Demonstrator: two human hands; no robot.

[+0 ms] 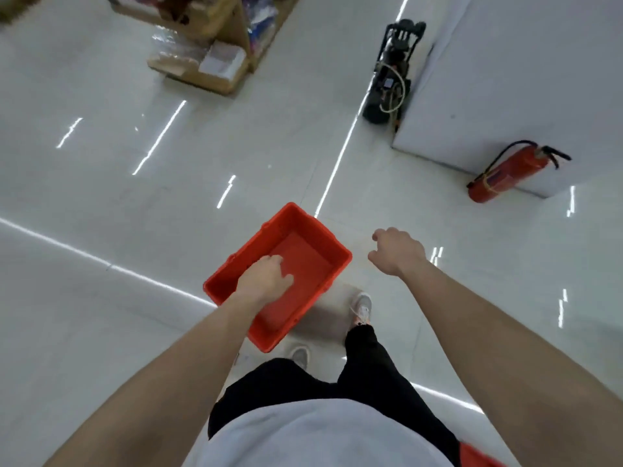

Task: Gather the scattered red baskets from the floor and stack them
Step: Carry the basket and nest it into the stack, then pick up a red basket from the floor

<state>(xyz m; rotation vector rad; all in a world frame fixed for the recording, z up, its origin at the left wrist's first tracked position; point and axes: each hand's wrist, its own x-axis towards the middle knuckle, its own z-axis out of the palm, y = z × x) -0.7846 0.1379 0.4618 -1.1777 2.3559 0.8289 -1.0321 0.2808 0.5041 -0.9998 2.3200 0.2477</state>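
A red rectangular basket (pixel 303 244) is held off the glossy white floor in front of my legs. My left hand (pixel 266 278) grips its near long rim, fingers curled inside over the edge. The basket is empty. My right hand (pixel 396 251) hovers to the right of the basket, apart from it, loosely curled and holding nothing. A sliver of something red (pixel 478 455) shows at the bottom right edge, behind my body; I cannot tell what it is.
A red fire extinguisher (pixel 505 173) leans against a white pillar (pixel 522 79) at the right. A black machine with a hose (pixel 391 72) stands beside the pillar. Cardboard boxes with packaged goods (pixel 209 45) sit at the top left. My feet (pixel 360 306) are below the basket.
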